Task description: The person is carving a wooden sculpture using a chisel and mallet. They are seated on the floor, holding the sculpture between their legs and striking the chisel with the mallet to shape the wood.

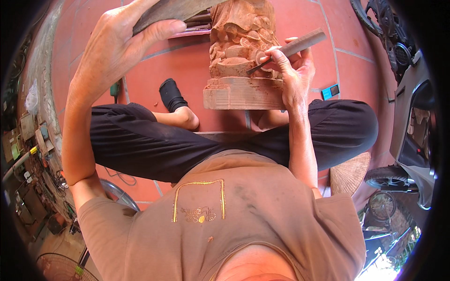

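A reddish-brown wood carving (243, 35) stands upright on its square base in front of me, dense with relief work. My right hand (297, 77) is closed around a chisel (303, 42) with a thick wooden handle. The thin dark blade slants down to the left, its tip at the carving just above the base. Raised at the upper left, my left hand (119, 40) grips a dark wooden mallet (171, 13), thumb along its underside. The upper edge of the picture cuts off part of the mallet and the carving's top.
Behind the mallet, several tools (199, 21) lie on a pink-edged tray. A blue mobile phone (330, 92) rests on the red tiles by my right knee. Motorbikes (412, 107) stand at the right; clutter (42, 140) lines the left wall. A fan (61, 267) shows at lower left.
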Motion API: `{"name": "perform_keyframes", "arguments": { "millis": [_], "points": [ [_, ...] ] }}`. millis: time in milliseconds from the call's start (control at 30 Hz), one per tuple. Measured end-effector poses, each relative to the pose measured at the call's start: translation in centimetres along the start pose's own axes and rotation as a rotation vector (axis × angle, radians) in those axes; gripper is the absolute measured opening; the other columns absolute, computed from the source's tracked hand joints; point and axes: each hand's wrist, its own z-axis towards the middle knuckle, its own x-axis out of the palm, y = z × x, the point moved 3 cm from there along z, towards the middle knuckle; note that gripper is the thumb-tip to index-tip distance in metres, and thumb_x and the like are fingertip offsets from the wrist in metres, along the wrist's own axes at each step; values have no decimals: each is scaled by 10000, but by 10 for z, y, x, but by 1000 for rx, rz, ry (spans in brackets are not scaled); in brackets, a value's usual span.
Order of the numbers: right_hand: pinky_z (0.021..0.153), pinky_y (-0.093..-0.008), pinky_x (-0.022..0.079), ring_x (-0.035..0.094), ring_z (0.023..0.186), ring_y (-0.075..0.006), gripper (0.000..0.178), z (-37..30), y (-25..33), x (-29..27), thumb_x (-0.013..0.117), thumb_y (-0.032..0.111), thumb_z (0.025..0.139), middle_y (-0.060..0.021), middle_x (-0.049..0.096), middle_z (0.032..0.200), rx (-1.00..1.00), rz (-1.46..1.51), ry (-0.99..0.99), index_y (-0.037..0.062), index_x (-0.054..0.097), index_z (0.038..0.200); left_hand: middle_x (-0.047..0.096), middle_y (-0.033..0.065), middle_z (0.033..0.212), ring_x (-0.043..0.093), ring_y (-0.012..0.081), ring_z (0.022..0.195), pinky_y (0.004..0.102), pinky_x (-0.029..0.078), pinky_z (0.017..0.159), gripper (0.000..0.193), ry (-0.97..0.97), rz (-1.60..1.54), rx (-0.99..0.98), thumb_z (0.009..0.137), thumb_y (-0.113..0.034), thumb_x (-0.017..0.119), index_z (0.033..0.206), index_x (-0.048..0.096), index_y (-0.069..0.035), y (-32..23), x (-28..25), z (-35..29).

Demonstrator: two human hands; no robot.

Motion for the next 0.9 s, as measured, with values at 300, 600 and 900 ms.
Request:
{"name": "perform_keyframes", "arguments": {
  "millis": [300,600,900],
  "points": [
    [736,-353,621,713,836,-232,363,6,6,-3,658,21,944,-169,687,966,-95,29,-46,12,446,1239,692,242,1139,725,264,942,345,549,827,691,43,70,14,886,-260,744,1443,449,24,-5,0,6],
    [723,-334,618,713,839,-232,377,13,1,-7,681,8,925,-152,687,974,-187,24,-138,23,458,1228,681,232,1166,723,316,951,349,544,837,684,31,72,3,875,-250,750,1448,459,-14,-5,-1,6],
    [741,-359,602,707,855,-232,372,-4,4,4,675,-3,926,-154,681,982,-142,-36,-20,44,470,1233,683,239,1136,717,283,876,358,538,798,678,-12,43,-33,874,-233,756,1441,463,-2,-3,-8,4]
  ]
}}
